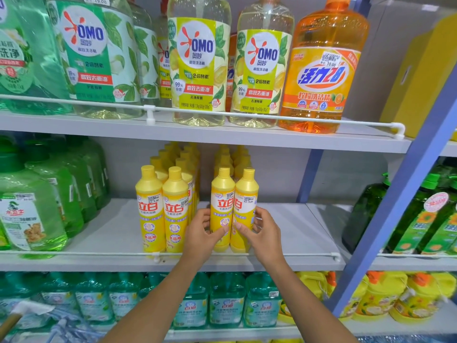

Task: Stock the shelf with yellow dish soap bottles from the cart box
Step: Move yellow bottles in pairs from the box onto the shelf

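Broadly, shelving unit: grey shelves (284,226) on a blue upright (395,194); the middle shelf fills the centre of the view, with a thin white rail (74,253) along its front edge.
Upper shelf, 12 o'clock: large OMO bottles (197,68) in green and pale yellow, and an orange bottle (324,70) toward 1 o'clock.
Middle shelf, 9 o'clock: big green jugs (29,214), well apart from the yellow stock.
Bottom shelf, 6 o'clock: teal bottles (227,300), with yellow jugs (378,298) toward 4 o'clock.
Yellow dish soap bottles: two double files at the centre of the middle shelf, running back to the wall; a left front pair (162,209) and a right front pair (233,209), with an open lane between them.
Cart box: not in view.
Left hand (201,233): fingers wrapped round the lower body of the left bottle of the right pair, thumb across its front.
Right hand (264,231): fingers curled round the neighbouring bottle on the right, thumb on its label.
Step, as I judge it: squaring the front pair just behind the rail.
Handling, a judgement: full plastic bottles, moderately heavy, stiff enough but squeezable, glossy labels likely slick; tall and narrow, so tippy.
Where to hold: low to mid body, below the shoulder, not by the cap.
Bare shelf: open room at 3 o'clock for more rows.
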Action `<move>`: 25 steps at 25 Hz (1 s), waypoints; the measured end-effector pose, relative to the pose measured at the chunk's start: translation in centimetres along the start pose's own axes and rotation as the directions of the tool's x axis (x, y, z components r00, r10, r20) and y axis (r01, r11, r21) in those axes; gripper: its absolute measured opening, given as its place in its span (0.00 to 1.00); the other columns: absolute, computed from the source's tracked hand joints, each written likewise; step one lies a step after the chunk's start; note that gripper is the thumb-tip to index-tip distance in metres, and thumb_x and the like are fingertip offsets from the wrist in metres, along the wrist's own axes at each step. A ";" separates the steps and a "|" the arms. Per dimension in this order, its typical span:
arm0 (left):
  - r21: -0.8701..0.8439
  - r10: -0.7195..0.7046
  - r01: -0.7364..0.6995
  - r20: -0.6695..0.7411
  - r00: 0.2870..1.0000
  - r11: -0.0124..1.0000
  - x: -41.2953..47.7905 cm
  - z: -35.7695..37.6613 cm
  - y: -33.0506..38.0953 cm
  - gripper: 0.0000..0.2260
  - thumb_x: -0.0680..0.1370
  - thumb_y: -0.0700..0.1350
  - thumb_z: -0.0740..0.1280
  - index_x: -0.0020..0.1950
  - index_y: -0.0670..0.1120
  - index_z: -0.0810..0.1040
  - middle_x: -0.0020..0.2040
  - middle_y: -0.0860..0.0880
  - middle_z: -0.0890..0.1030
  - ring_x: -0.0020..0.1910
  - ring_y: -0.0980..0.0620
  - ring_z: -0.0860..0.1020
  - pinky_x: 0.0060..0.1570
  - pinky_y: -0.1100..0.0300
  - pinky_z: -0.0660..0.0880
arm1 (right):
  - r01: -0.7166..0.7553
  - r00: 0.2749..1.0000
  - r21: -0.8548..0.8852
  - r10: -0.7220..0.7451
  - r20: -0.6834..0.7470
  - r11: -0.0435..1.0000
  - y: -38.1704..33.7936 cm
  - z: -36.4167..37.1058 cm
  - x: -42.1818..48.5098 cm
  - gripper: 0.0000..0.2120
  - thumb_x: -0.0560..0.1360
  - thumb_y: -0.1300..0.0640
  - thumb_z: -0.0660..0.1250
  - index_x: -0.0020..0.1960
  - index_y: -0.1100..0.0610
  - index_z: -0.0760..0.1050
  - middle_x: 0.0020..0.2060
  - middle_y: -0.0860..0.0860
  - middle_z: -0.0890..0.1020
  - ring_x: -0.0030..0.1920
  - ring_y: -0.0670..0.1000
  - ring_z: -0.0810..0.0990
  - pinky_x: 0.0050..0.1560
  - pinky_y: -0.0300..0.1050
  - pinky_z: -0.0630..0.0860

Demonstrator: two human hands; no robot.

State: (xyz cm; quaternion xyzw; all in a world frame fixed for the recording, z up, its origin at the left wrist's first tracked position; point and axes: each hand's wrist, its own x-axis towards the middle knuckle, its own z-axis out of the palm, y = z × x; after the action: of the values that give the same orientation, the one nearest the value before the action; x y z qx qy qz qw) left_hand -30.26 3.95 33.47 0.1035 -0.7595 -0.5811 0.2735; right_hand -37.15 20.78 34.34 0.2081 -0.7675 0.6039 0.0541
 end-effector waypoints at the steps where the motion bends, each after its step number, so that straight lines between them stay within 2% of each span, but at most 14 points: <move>1: 0.010 0.001 -0.001 0.000 1.000 1.000 0.2 0.0 -0.1 0.25 0.70 0.46 0.80 0.64 0.47 0.75 0.57 0.54 0.83 0.55 0.57 0.81 0.54 0.56 0.82 | 0.001 1.000 -0.005 -0.001 0.031 1.000 -0.2 -0.3 0.3 0.29 0.70 0.49 0.79 0.68 0.51 0.74 0.61 0.45 0.82 0.58 0.39 0.81 0.61 0.40 0.80; 4: 0.034 0.002 -0.002 0.010 1.000 0.999 0.6 0.1 -0.2 0.25 0.71 0.46 0.79 0.65 0.47 0.76 0.57 0.54 0.83 0.54 0.57 0.82 0.53 0.54 0.83 | 0.004 0.992 -0.025 -0.001 0.127 1.000 -0.6 -1.4 0.8 0.28 0.72 0.51 0.77 0.69 0.49 0.73 0.60 0.43 0.82 0.58 0.33 0.79 0.61 0.33 0.78; 7: 0.047 0.000 0.001 -0.022 1.000 0.999 0.4 0.6 -0.4 0.26 0.70 0.46 0.80 0.65 0.46 0.75 0.57 0.53 0.83 0.54 0.56 0.82 0.51 0.56 0.83 | -0.008 0.999 -0.015 0.009 0.053 1.000 -0.2 -0.8 0.0 0.28 0.72 0.51 0.78 0.69 0.51 0.73 0.59 0.42 0.81 0.57 0.34 0.79 0.54 0.27 0.76; 10: 0.061 -0.007 0.009 -0.030 1.000 0.998 0.4 0.9 -0.9 0.25 0.70 0.45 0.80 0.64 0.46 0.76 0.55 0.52 0.83 0.53 0.56 0.82 0.50 0.58 0.82 | -0.004 1.000 -0.023 0.004 -0.001 1.000 0.6 0.2 -0.4 0.28 0.70 0.55 0.80 0.67 0.51 0.74 0.56 0.41 0.81 0.54 0.30 0.79 0.51 0.24 0.74; 12: 0.079 -0.008 0.010 -0.029 1.000 0.997 0.7 1.0 -1.0 0.25 0.70 0.45 0.80 0.65 0.46 0.76 0.55 0.52 0.83 0.53 0.56 0.82 0.51 0.58 0.82 | 0.000 1.000 -0.038 0.000 0.009 0.999 0.8 0.2 0.1 0.28 0.71 0.55 0.79 0.68 0.51 0.74 0.56 0.41 0.81 0.54 0.29 0.78 0.53 0.25 0.75; 15: 0.095 -0.003 0.006 -0.036 0.999 0.995 1.3 1.3 -1.1 0.24 0.71 0.45 0.79 0.65 0.46 0.77 0.56 0.52 0.83 0.52 0.58 0.81 0.50 0.62 0.80 | 0.030 0.999 -0.070 -0.028 0.035 0.997 1.1 0.0 1.0 0.28 0.72 0.53 0.78 0.70 0.50 0.74 0.59 0.42 0.81 0.57 0.38 0.81 0.58 0.30 0.77; 18: 0.132 0.023 -0.017 -0.046 0.999 0.991 2.2 1.6 -1.4 0.24 0.71 0.45 0.79 0.65 0.47 0.78 0.57 0.51 0.84 0.52 0.57 0.82 0.50 0.61 0.80 | 0.038 0.999 -0.112 -0.035 0.030 0.993 1.3 0.2 1.9 0.29 0.72 0.51 0.78 0.71 0.50 0.75 0.60 0.45 0.80 0.56 0.40 0.80 0.53 0.24 0.74; 20: 0.156 0.012 -0.004 -0.050 0.999 0.988 2.8 1.8 -1.5 0.25 0.70 0.46 0.80 0.65 0.47 0.78 0.57 0.51 0.84 0.52 0.55 0.82 0.51 0.58 0.81 | 0.041 0.999 -0.115 -0.037 0.033 0.993 1.5 0.3 2.5 0.28 0.72 0.51 0.78 0.70 0.51 0.76 0.60 0.46 0.81 0.57 0.41 0.81 0.53 0.24 0.74; 25: 0.173 -0.010 0.021 -0.066 0.998 0.985 3.5 2.1 -1.9 0.24 0.70 0.48 0.80 0.63 0.48 0.78 0.56 0.51 0.84 0.51 0.55 0.83 0.52 0.54 0.83 | 0.048 0.997 -0.109 -0.042 0.058 0.993 1.9 0.2 3.5 0.28 0.71 0.52 0.79 0.69 0.51 0.76 0.60 0.46 0.82 0.58 0.44 0.82 0.60 0.38 0.79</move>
State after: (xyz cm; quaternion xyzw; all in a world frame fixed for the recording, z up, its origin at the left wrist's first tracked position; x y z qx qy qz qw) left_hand -34.60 3.44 32.33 0.1515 -0.7971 -0.5112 0.2834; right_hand -41.02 20.06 33.77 0.2389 -0.7961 0.5530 0.0579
